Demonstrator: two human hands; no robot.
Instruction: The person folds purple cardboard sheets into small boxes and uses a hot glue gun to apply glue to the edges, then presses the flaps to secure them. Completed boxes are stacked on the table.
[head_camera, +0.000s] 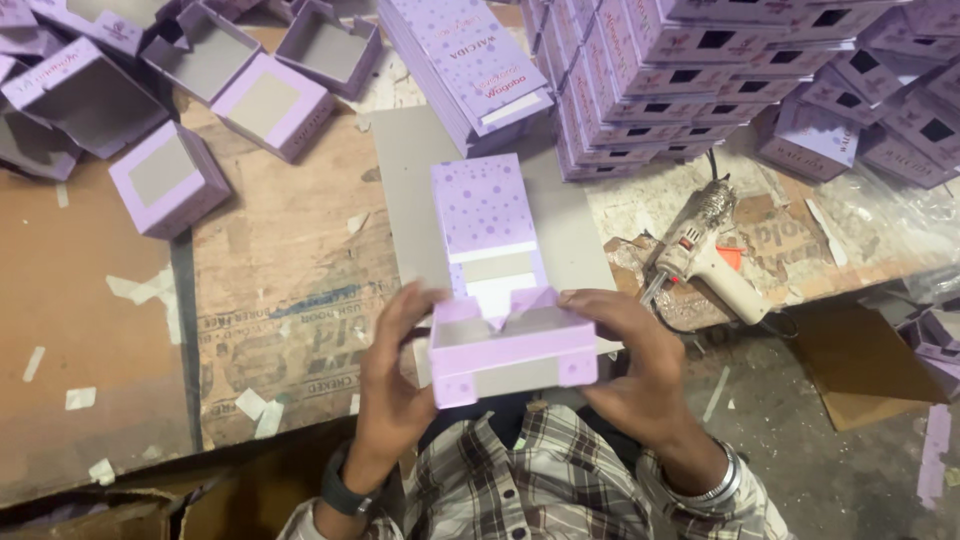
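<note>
Fingers (415, 305) grip lilac box (510, 352); fingertips hidden behind walls.

1. The left hand (395, 365) and right hand (630, 360) grip the 2 ends of a half-folded lilac cardboard box (510, 350).
2. Its dotted lilac flap (487, 215) lies on a grey board (410, 190).
3. A white glue gun (705, 255) rests near the right hand.
4. Finished lilac boxes (690, 60) stand stacked behind.
</note>
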